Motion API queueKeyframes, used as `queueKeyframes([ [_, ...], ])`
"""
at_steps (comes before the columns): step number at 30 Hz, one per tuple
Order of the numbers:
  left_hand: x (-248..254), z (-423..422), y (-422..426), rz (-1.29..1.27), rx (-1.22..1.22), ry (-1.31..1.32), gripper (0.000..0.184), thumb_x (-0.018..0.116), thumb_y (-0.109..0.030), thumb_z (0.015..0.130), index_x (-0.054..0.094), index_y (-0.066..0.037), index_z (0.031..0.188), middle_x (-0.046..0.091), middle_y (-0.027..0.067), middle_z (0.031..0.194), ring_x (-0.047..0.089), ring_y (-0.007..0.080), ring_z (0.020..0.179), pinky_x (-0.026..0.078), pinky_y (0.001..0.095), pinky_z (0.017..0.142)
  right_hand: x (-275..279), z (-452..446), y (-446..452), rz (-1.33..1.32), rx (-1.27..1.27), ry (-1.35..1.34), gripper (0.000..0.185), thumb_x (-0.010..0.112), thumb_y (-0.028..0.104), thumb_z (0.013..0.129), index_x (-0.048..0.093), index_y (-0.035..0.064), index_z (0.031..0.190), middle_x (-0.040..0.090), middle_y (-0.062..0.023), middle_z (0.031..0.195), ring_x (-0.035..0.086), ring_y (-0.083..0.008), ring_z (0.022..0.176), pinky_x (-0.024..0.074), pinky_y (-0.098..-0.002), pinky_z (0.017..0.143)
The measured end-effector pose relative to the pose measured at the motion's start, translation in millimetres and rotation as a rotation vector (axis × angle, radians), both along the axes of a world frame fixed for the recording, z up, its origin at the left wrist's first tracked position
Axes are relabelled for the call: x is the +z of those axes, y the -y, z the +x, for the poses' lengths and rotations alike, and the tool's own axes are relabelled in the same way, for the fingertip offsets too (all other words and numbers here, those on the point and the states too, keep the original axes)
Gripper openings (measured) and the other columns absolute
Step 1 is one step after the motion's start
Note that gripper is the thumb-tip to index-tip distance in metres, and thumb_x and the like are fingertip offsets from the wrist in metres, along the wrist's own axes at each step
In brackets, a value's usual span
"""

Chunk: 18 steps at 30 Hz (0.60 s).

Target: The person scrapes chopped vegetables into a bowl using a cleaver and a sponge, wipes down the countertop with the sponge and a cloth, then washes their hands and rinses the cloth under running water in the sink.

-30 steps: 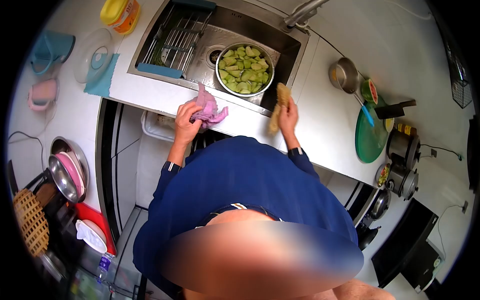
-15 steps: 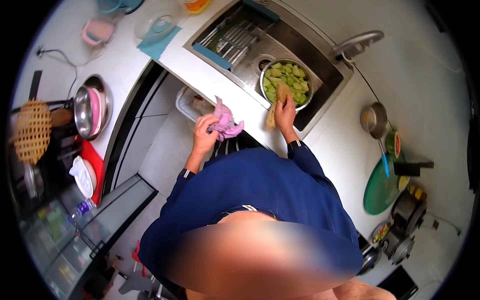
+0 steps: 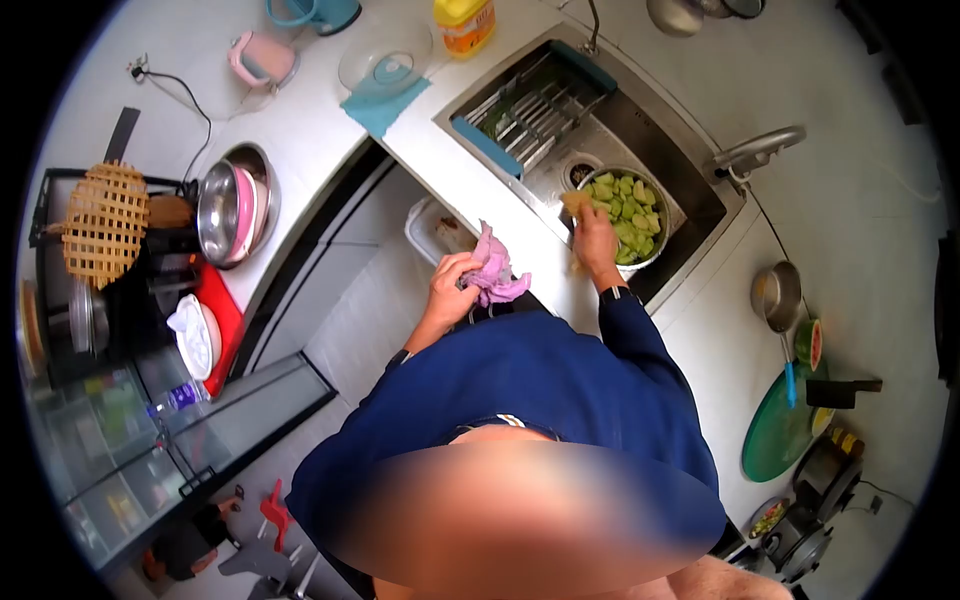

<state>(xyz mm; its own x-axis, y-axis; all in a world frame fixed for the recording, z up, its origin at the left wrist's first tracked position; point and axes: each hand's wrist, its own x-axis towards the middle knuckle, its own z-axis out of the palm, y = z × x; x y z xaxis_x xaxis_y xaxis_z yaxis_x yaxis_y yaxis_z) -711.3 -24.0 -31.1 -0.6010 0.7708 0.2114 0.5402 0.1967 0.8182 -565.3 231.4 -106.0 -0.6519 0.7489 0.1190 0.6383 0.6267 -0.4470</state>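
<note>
My left hand (image 3: 447,295) grips a crumpled pink-purple cloth (image 3: 497,272) in front of the counter edge, near a white bin (image 3: 425,228). In my right hand (image 3: 597,247) is a yellowish-brown cloth (image 3: 576,203), partly hidden by the fingers, at the sink's front edge. Right beside that hand, a round metal bowl (image 3: 661,243) full of cut green vegetable pieces (image 3: 630,208) stands in the steel sink (image 3: 690,205).
A drying rack (image 3: 535,120) spans the sink's left part, with a faucet (image 3: 765,148) behind on the right. Left along the counter are a yellow bottle (image 3: 466,27), a blue cloth (image 3: 385,108) and metal basins (image 3: 217,212). A saucepan (image 3: 777,297), cleaver (image 3: 835,393) and green board (image 3: 770,440) lie right.
The view has shifted, so the scene sits further right and lower. My right hand has turned the yellowish-brown cloth, which now shows less. Both hands keep their cloths.
</note>
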Motion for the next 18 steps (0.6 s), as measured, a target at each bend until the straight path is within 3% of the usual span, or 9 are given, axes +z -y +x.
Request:
queueKeyframes([
  [1,-3,-13,-2,0.008,-0.011,-0.005,0.034,0.064,0.001,0.06,0.064,-0.005,0.093,0.061,0.0134,0.104,0.057,0.0307,0.098,0.046,0.0363,0.086,6,-7,-4,-0.008,-0.058,-0.054,0.037,0.057,0.008,0.077,0.055,0.0123,0.114,0.054,-0.0147,0.087,0.057,-0.0354,0.075,0.047,-0.0455,0.061],
  [4,-11,-50,-10,0.049,-0.017,-0.023,0.035,0.064,0.003,0.06,0.064,-0.005,0.094,0.061,0.0138,0.103,0.057,0.0307,0.098,0.046,0.0359,0.085,10,-53,13,-0.014,0.141,-0.227,0.032,0.059,0.008,0.075,0.057,0.012,0.107,0.055,-0.0119,0.085,0.057,-0.0318,0.076,0.0469,-0.0421,0.064],
  [5,-13,-63,-14,0.069,-0.018,-0.029,0.035,0.063,0.003,0.06,0.064,-0.005,0.094,0.061,0.014,0.103,0.057,0.0307,0.098,0.046,0.0357,0.085,-1,-70,22,-0.161,0.225,-0.189,0.025,0.056,0.011,0.081,0.057,0.0117,0.106,0.057,-0.0118,0.087,0.058,-0.0304,0.076,0.0472,-0.0399,0.068],
  [6,-14,-74,-18,0.08,-0.007,-0.027,0.036,0.063,0.005,0.06,0.063,-0.004,0.095,0.061,0.0143,0.103,0.058,0.03,0.098,0.047,0.0355,0.084,8,-90,36,-0.595,0.166,-0.179,0.021,0.05,0.017,0.087,0.057,0.0127,0.107,0.057,-0.0126,0.087,0.058,-0.0289,0.076,0.0469,-0.0384,0.073],
  [8,-17,-94,-24,0.089,0.026,-0.043,0.035,0.063,0.005,0.061,0.063,-0.004,0.095,0.061,0.0143,0.103,0.058,0.0295,0.098,0.047,0.0355,0.084,-13,-113,52,-0.34,0.348,-0.038,0.024,0.047,0.02,0.09,0.056,0.0145,0.111,0.055,-0.0146,0.09,0.058,-0.0314,0.081,0.0469,-0.0384,0.075],
  [9,-19,-105,-29,0.095,0.028,-0.05,0.035,0.064,0.005,0.061,0.063,-0.004,0.095,0.061,0.0144,0.103,0.058,0.0292,0.098,0.047,0.0355,0.084,14,-110,51,-0.202,0.445,0.073,0.025,0.047,0.016,0.087,0.055,0.0134,0.111,0.054,-0.0154,0.09,0.057,-0.0338,0.083,0.0474,-0.0399,0.072],
  [13,-38,-133,-49,0.052,-0.009,0.074,0.034,0.064,0.004,0.063,0.063,-0.003,0.096,0.061,0.0142,0.102,0.058,0.0292,0.098,0.048,0.0353,0.083,4,-73,27,-0.176,0.144,0.048,0.028,0.046,0.009,0.083,0.054,0.0133,0.11,0.052,-0.0159,0.089,0.056,-0.0336,0.08,0.0468,-0.0426,0.065],
  [15,-50,-139,-59,0.004,-0.089,0.06,0.033,0.065,0.004,0.063,0.063,-0.003,0.095,0.061,0.0144,0.102,0.058,0.0298,0.097,0.048,0.0358,0.083,-12,-39,12,-0.097,-0.005,0.013,0.032,0.054,0.012,0.082,0.055,0.0153,0.114,0.05,-0.0143,0.088,0.055,-0.0337,0.077,0.045,-0.0423,0.064],
  [18,-48,-129,-83,-0.023,-0.363,-0.024,0.034,0.064,0.003,0.061,0.064,-0.005,0.094,0.061,0.0142,0.101,0.056,0.0318,0.099,0.046,0.0384,0.086,16,6,-8,-0.083,-0.239,-0.093,0.028,0.057,0.015,0.081,0.058,0.0114,0.109,0.054,-0.0155,0.091,0.056,-0.0355,0.082,0.0459,-0.0434,0.068],
])
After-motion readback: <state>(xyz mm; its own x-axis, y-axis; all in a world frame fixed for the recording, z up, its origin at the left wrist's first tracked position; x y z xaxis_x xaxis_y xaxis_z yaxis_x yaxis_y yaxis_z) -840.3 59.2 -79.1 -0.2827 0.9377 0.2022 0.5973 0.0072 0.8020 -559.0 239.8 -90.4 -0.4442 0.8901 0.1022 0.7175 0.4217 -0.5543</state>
